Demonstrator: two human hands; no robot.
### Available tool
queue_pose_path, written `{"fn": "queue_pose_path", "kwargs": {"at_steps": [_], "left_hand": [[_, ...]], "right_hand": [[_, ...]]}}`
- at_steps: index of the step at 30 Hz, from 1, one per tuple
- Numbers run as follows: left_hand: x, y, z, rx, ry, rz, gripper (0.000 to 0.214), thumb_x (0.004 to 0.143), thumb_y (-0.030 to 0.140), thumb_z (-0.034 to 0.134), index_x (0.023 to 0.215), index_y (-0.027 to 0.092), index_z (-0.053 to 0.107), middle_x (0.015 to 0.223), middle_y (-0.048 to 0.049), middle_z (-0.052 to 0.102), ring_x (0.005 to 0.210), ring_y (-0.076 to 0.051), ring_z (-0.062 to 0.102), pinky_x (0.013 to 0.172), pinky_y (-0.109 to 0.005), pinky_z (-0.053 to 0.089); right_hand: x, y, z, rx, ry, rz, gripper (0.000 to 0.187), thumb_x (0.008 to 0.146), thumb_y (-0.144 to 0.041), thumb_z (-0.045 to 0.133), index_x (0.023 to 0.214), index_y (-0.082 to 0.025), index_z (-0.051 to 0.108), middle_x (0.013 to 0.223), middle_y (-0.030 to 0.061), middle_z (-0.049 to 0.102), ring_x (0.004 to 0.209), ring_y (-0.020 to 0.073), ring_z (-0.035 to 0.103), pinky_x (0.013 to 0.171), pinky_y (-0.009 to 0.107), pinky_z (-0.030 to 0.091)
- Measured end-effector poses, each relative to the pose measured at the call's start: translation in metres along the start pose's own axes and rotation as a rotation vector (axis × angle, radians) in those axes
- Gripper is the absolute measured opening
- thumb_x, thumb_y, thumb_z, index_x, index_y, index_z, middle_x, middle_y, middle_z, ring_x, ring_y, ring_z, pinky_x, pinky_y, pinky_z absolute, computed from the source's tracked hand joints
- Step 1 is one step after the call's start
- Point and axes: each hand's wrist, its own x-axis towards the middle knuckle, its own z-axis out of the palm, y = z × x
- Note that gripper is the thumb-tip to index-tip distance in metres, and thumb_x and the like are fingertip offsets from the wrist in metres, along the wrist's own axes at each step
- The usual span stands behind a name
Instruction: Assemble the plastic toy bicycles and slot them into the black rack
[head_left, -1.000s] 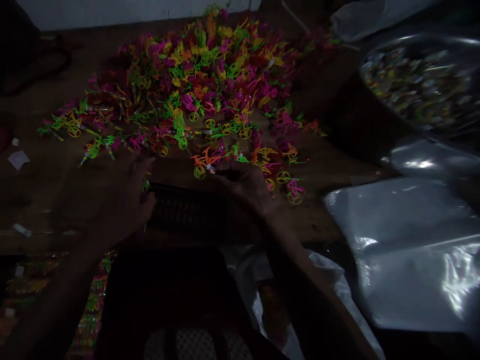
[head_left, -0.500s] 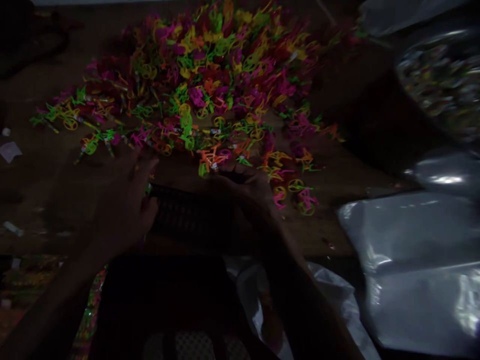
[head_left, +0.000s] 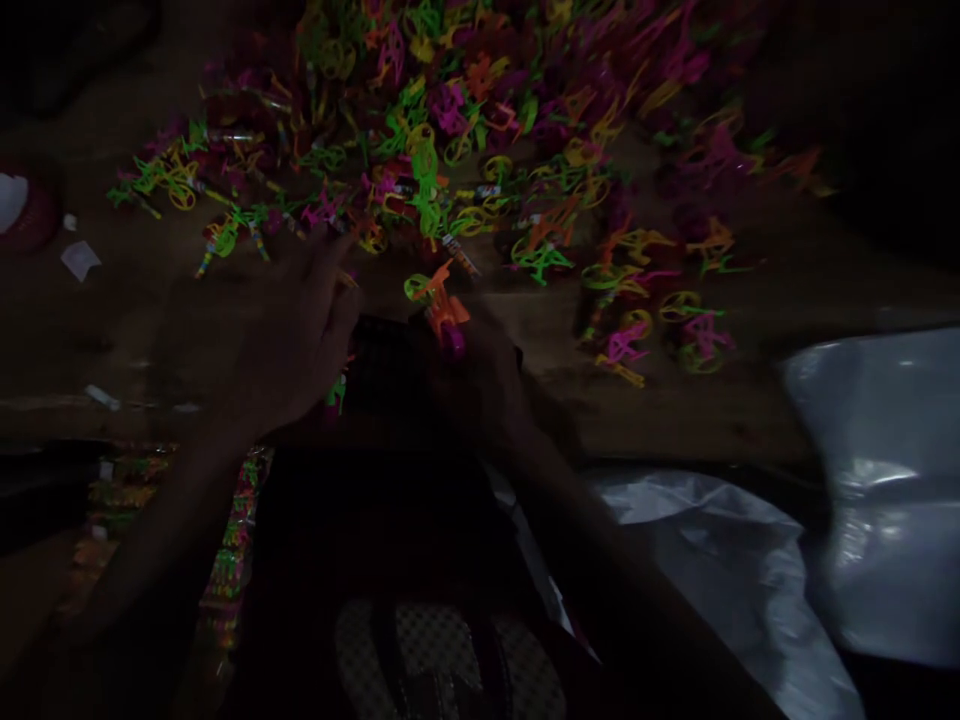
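Observation:
In the dim light, small neon plastic toy bicycles (head_left: 450, 110) lie in a loose pile across the wooden table. My right hand (head_left: 487, 370) is closed on an orange toy bicycle (head_left: 444, 300), with green and purple parts showing around it. It is over a dark slatted tray (head_left: 382, 360). My left hand (head_left: 292, 330) is by the tray's left end, its fingers stretched towards the pile's near edge and its thumb apart. A green toy piece (head_left: 337, 393) shows just beneath it. Shadow hides most of the tray's inside.
Clear plastic bags (head_left: 892, 480) lie at the right edge, with a crumpled white bag (head_left: 705, 540) below the table. Strips of packed colourful toys (head_left: 232, 560) hang at lower left. A red container (head_left: 30, 215) and paper scraps (head_left: 80, 260) are at far left.
The view has shifted to the right side's loss, so the table things appear further right and higher. My right hand has drawn the orange toy bicycle from the pile's edge back over the tray.

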Motion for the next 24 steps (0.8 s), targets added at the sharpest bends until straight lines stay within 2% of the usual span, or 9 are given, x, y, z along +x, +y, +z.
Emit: {"fn": "queue_pose_path", "kwargs": {"at_steps": [2, 7, 12, 15, 18, 22, 24], "left_hand": [[0.001, 0.002, -0.006, 0.002, -0.001, -0.006, 0.045, 0.096, 0.027, 0.044, 0.140, 0.033, 0.052, 0.155, 0.0010, 0.048, 0.149, -0.027, 0.038, 0.125, -0.050, 0.032], [0.006, -0.001, -0.012, 0.088, 0.014, 0.065, 0.044, 0.098, 0.023, 0.042, 0.138, 0.013, 0.056, 0.145, -0.0115, 0.058, 0.137, -0.028, 0.052, 0.120, -0.048, 0.039], [0.004, -0.008, 0.001, -0.036, 0.035, 0.029, 0.035, 0.101, 0.023, 0.038, 0.131, 0.022, 0.056, 0.139, -0.0074, 0.061, 0.132, -0.024, 0.055, 0.116, -0.046, 0.043], [0.003, -0.009, 0.005, -0.063, 0.010, -0.004, 0.036, 0.101, 0.021, 0.038, 0.133, 0.019, 0.054, 0.136, -0.0093, 0.063, 0.130, -0.024, 0.057, 0.112, -0.044, 0.046], [0.002, -0.011, 0.007, -0.050, 0.029, -0.015, 0.035, 0.100, 0.018, 0.040, 0.130, 0.015, 0.057, 0.130, -0.0119, 0.066, 0.128, -0.025, 0.059, 0.111, -0.043, 0.047], [0.002, -0.013, 0.011, -0.117, 0.076, -0.032, 0.031, 0.100, 0.019, 0.040, 0.122, 0.020, 0.062, 0.121, -0.0087, 0.070, 0.119, -0.025, 0.064, 0.107, -0.046, 0.051], [0.002, -0.014, 0.013, -0.148, 0.104, -0.032, 0.030, 0.100, 0.021, 0.042, 0.120, 0.019, 0.064, 0.117, -0.0086, 0.071, 0.115, -0.025, 0.065, 0.106, -0.047, 0.051]], "right_hand": [[0.001, -0.003, 0.001, 0.024, -0.021, -0.016, 0.024, 0.092, -0.033, 0.049, 0.072, -0.025, 0.059, 0.073, 0.0048, 0.066, 0.069, 0.0205, 0.059, 0.069, 0.034, 0.049], [0.015, -0.009, 0.006, 0.227, -0.036, -0.003, 0.020, 0.090, -0.035, 0.058, 0.076, -0.024, 0.069, 0.084, 0.0030, 0.074, 0.082, 0.0220, 0.067, 0.077, 0.033, 0.051], [0.024, -0.014, 0.029, 0.305, -0.100, 0.071, 0.017, 0.089, -0.030, 0.061, 0.084, -0.022, 0.076, 0.089, 0.0021, 0.076, 0.087, 0.0229, 0.069, 0.079, 0.033, 0.051], [0.027, -0.014, 0.037, 0.245, -0.126, 0.057, 0.016, 0.089, -0.025, 0.062, 0.085, -0.021, 0.077, 0.088, 0.0039, 0.076, 0.088, 0.0238, 0.068, 0.081, 0.034, 0.050], [0.028, -0.012, 0.039, 0.159, -0.124, 0.012, 0.017, 0.089, -0.022, 0.060, 0.084, -0.019, 0.076, 0.085, 0.0059, 0.075, 0.085, 0.0239, 0.066, 0.081, 0.035, 0.050], [0.027, -0.006, 0.043, 0.125, -0.117, -0.100, 0.020, 0.088, -0.015, 0.055, 0.093, -0.018, 0.075, 0.091, 0.0056, 0.076, 0.086, 0.0222, 0.066, 0.083, 0.034, 0.050], [0.027, -0.004, 0.047, 0.110, -0.101, -0.151, 0.022, 0.087, -0.014, 0.054, 0.095, -0.018, 0.074, 0.092, 0.0058, 0.076, 0.086, 0.0221, 0.066, 0.082, 0.034, 0.050]]}}
